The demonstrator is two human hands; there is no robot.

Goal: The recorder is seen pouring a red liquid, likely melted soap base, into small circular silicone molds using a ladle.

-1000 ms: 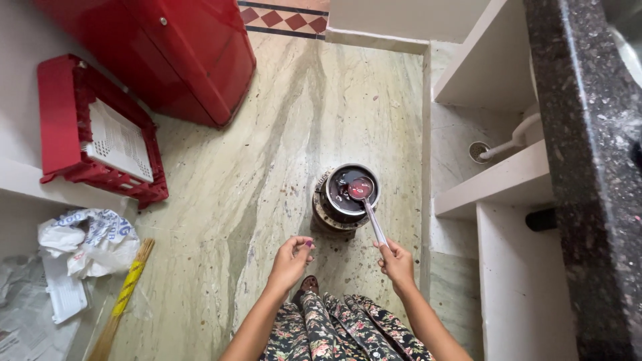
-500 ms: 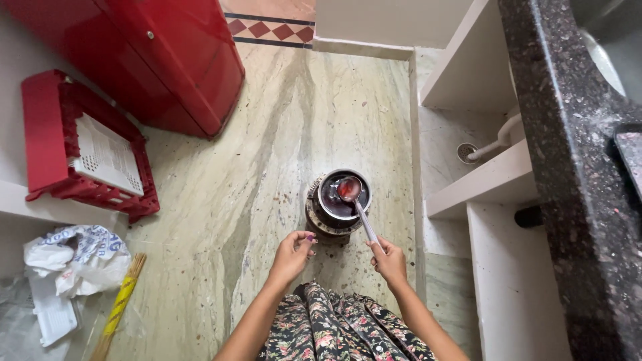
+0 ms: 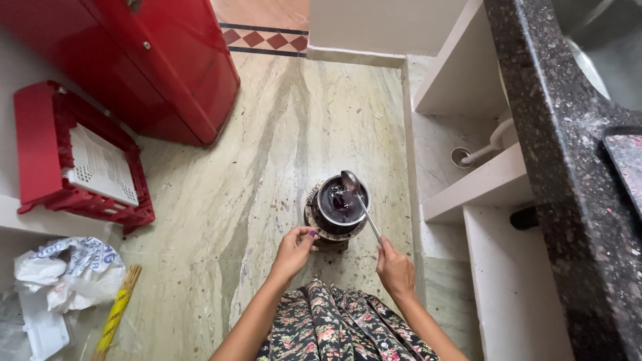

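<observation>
Marble floor (image 3: 267, 167) | right hand (image 3: 396, 269) holds ladle (image 3: 358, 197); left hand (image 3: 294, 249) seemingly touches pot (image 3: 338, 207)

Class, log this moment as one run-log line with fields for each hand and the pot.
left hand: touching stove base | right hand: holding ladle, bowl raised over pot | pot: on floor stove, dark liquid inside

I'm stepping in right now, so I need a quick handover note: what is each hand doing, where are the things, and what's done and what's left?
Right hand: holds the ladle by its handle, bowl raised over the pot's far rim.
Left hand: fingertips at the near left edge of the round base under the pot; grip unclear.
Pot: on the marble floor, holding dark liquid.
Done: ladle lifted out of the liquid.
Left: ladle not set down; pot not moved off the base.
</observation>
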